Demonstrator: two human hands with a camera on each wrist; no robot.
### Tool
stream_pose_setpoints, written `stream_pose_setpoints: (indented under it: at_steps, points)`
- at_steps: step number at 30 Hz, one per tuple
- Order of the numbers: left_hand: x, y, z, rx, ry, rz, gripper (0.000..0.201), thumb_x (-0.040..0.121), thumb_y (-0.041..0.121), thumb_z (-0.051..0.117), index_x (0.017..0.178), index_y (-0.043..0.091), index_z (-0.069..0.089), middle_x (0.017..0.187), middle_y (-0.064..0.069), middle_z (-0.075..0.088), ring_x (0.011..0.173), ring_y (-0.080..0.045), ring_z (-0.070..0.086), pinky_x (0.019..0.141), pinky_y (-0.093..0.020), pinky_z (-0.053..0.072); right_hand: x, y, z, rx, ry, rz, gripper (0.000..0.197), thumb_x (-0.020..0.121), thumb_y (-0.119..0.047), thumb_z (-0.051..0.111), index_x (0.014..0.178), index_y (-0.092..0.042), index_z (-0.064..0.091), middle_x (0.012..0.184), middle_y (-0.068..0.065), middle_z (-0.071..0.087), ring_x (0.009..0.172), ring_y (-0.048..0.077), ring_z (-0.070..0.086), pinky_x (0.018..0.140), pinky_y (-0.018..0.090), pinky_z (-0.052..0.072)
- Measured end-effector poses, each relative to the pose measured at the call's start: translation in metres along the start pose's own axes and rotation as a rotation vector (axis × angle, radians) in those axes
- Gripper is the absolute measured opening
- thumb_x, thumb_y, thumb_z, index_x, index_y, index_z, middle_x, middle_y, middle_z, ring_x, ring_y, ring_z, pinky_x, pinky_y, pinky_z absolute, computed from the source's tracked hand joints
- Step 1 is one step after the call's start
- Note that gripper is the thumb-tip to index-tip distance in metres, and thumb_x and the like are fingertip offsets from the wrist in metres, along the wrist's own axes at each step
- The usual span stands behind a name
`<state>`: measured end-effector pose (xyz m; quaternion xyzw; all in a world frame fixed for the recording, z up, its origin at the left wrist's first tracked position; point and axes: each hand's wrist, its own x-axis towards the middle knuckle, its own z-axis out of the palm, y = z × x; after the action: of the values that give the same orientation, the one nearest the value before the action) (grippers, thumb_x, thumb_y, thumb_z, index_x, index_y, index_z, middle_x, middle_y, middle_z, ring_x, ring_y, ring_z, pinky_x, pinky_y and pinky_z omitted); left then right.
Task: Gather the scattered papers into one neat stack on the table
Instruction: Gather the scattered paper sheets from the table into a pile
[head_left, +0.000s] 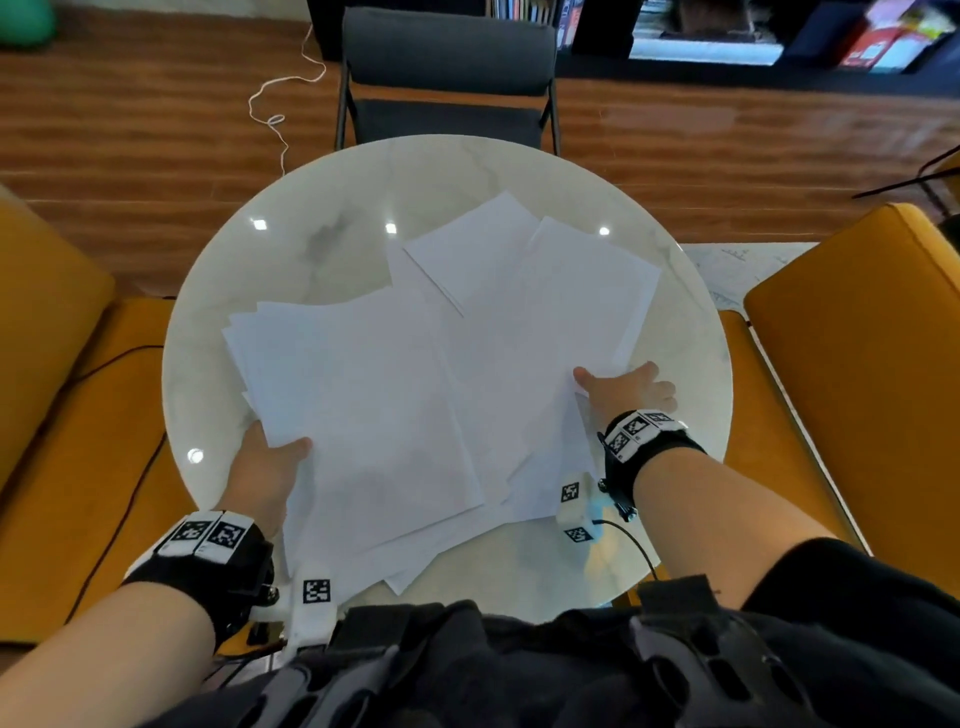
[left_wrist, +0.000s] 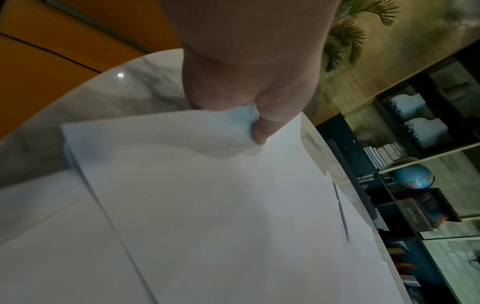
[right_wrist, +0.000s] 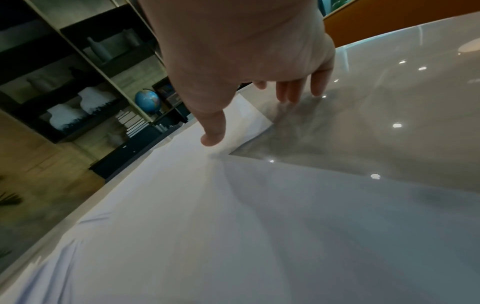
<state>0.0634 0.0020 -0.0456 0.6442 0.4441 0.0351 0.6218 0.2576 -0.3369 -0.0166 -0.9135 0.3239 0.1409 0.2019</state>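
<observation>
The papers (head_left: 415, 374) are lying fanned across the round marble table (head_left: 291, 218), spreading from about eight o'clock to one o'clock. They are looking thin, limp and slippery on that glossy top, so I would judge edges and corners the best places to take hold. The left hand (head_left: 265, 467) is pinching a bundle at its near-left corner, thumb on top, the sheets buckling. The right hand (head_left: 623, 387) is reaching in at four o'clock, fingers spread wide, thumb touching a sheet's edge. I cannot count the overlapping sheets; there are many.
</observation>
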Motion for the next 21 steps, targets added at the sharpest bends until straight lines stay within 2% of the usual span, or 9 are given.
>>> stream_pose_setpoints:
  at_steps: [5,8,10,12,13,14,15,17,21]
  points:
    - [0.007,-0.003,-0.006,-0.026,-0.049,-0.045,0.053,0.094,0.004,0.059,0.144,0.016,0.047,0.133,-0.010,0.061,0.120,-0.035,0.058,0.104,-0.052,0.044,0.004,-0.025,0.014,-0.004,-0.058,-0.043,0.084,0.068,-0.044,0.078,0.130,-0.010,0.033,0.129,0.014,0.041,0.121,0.032,0.044,0.099,0.045,0.039]
    - [0.006,-0.003,-0.007,-0.030,-0.072,-0.044,0.053,0.093,0.005,0.060,0.143,0.018,0.049,0.132,-0.011,0.063,0.119,-0.036,0.059,0.104,-0.058,0.044,0.015,-0.037,0.020,0.070,-0.172,-0.079,0.065,0.075,-0.031,0.071,0.128,-0.006,0.042,0.116,0.010,0.051,0.113,0.029,0.055,0.090,0.038,0.048]
    - [0.005,-0.003,-0.008,-0.027,-0.070,-0.041,0.054,0.092,0.006,0.061,0.143,0.019,0.049,0.131,-0.011,0.063,0.118,-0.037,0.060,0.103,-0.058,0.045,0.016,-0.037,0.017,0.144,-0.267,-0.148,0.048,0.080,-0.024,0.065,0.125,-0.009,0.055,0.120,0.008,0.061,0.111,0.026,0.060,0.080,0.031,0.050]
    - [0.003,-0.001,-0.008,-0.022,-0.068,-0.036,0.054,0.093,0.007,0.061,0.144,0.019,0.048,0.130,-0.010,0.064,0.117,-0.036,0.060,0.102,-0.057,0.046,0.020,-0.040,0.014,0.193,-0.321,-0.142,0.030,0.089,-0.014,0.055,0.119,-0.013,0.061,0.110,0.004,0.066,0.106,0.023,0.061,0.082,0.026,0.047]
    - [0.003,-0.001,-0.008,-0.021,-0.065,-0.037,0.054,0.093,0.008,0.061,0.144,0.020,0.048,0.130,-0.010,0.064,0.116,-0.036,0.060,0.102,-0.057,0.046,0.021,-0.039,0.015,0.179,-0.281,-0.224,0.026,0.092,-0.011,0.050,0.115,-0.012,0.061,0.099,0.004,0.065,0.101,0.023,0.060,0.089,0.027,0.045]
    - [0.003,-0.002,-0.008,-0.027,-0.060,-0.039,0.054,0.092,0.008,0.062,0.143,0.020,0.049,0.129,-0.010,0.064,0.116,-0.036,0.061,0.102,-0.057,0.046,0.018,-0.041,0.013,0.304,-0.257,-0.232,0.022,0.092,-0.007,0.047,0.110,-0.009,0.059,0.090,0.006,0.061,0.096,0.025,0.060,0.093,0.030,0.047]
    - [0.003,-0.002,-0.009,-0.029,-0.059,-0.048,0.054,0.092,0.008,0.062,0.143,0.021,0.049,0.129,-0.010,0.064,0.116,-0.036,0.061,0.102,-0.058,0.046,0.016,-0.042,0.012,0.436,-0.226,-0.245,0.020,0.089,-0.005,0.047,0.106,-0.005,0.057,0.088,0.010,0.059,0.092,0.028,0.062,0.091,0.038,0.052]
    - [0.003,-0.002,-0.009,-0.042,-0.056,-0.054,0.055,0.091,0.006,0.061,0.143,0.020,0.049,0.129,-0.010,0.064,0.116,-0.037,0.061,0.102,-0.058,0.045,0.015,-0.046,0.006,0.555,-0.096,-0.240,0.016,0.083,-0.005,0.048,0.099,-0.003,0.052,0.091,0.014,0.060,0.082,0.032,0.062,0.074,0.049,0.059]
    - [0.005,-0.002,-0.009,-0.079,-0.056,-0.075,0.056,0.090,0.005,0.062,0.142,0.021,0.050,0.129,-0.010,0.065,0.115,-0.037,0.061,0.102,-0.060,0.045,0.007,-0.066,-0.023,0.767,-0.050,-0.357,0.018,0.083,-0.011,0.051,0.101,-0.007,0.050,0.084,0.003,0.055,0.075,0.028,0.061,0.063,0.042,0.060]
